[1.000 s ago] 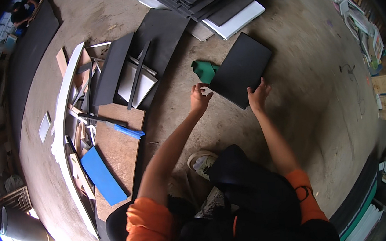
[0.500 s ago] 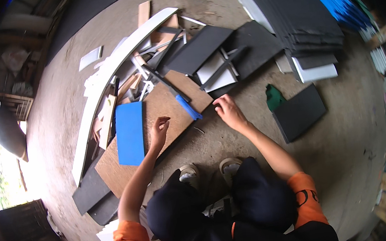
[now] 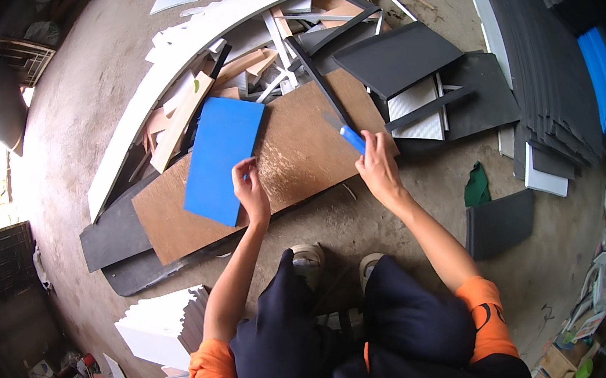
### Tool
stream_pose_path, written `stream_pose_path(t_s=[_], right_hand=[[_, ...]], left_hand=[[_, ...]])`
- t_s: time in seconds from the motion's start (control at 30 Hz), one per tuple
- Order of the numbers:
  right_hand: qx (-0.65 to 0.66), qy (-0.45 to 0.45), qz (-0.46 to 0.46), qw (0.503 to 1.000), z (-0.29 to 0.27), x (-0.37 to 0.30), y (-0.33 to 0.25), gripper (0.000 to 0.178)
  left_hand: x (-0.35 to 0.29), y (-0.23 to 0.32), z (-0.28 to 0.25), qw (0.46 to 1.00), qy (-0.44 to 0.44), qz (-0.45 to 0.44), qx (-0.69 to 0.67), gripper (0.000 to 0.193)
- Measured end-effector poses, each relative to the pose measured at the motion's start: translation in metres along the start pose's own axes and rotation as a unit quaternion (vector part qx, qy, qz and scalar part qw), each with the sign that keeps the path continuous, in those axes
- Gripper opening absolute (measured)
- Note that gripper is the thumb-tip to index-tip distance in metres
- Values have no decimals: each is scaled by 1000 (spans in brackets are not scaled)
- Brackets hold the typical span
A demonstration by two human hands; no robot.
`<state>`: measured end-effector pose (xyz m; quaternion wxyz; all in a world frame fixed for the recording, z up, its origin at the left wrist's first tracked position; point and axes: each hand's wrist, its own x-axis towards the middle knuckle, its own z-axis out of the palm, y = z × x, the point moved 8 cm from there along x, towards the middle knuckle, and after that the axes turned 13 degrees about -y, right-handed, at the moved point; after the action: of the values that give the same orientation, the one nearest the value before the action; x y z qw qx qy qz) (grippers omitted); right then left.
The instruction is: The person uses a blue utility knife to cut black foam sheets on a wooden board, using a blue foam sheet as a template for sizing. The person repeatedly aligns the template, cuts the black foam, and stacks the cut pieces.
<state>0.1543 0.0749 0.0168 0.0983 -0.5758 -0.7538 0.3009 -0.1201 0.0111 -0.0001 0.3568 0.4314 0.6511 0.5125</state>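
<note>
My right hand (image 3: 378,170) is closed round the blue handle of a utility knife (image 3: 351,140); its thin blade is blurred. The knife is over the right part of a brown board (image 3: 305,141), beside the lower end of a black strip (image 3: 317,80). A flat blue panel (image 3: 221,149) lies slanted on the brown board's left part. My left hand (image 3: 250,194) is by the panel's lower right edge, fingers loosely curled with a gap to the thumb and nothing visible in them. I cannot tell whether it touches the panel.
Beyond the board lies a heap of offcuts under a long white curved strip (image 3: 220,31). Dark panels (image 3: 400,57) lie right of it. A dark stack (image 3: 547,52) stands far right, a dark block (image 3: 500,223) and green scrap (image 3: 476,185) nearer. White sheets (image 3: 159,329) are stacked at left.
My right hand, empty before, has taken hold of the knife's blue handle. My left hand is now nearer the blue panel's lower edge. The view has turned and shifted.
</note>
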Motion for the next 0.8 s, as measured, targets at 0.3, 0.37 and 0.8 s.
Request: stream_pose_path(t_s=[0.3,0.37,0.8], right_hand=[[114,173,177,962,-79,-66,115,28],[135,174,207,953,-85,-75,136,28],[309,274,211,886,-82,-106,206,23]], left_hand=[[61,46,246,934,-284,-133,-173,66],[66,48,281,936,-264,-174,-156,72],[49,62,144,909,-231,-125,-324,63]])
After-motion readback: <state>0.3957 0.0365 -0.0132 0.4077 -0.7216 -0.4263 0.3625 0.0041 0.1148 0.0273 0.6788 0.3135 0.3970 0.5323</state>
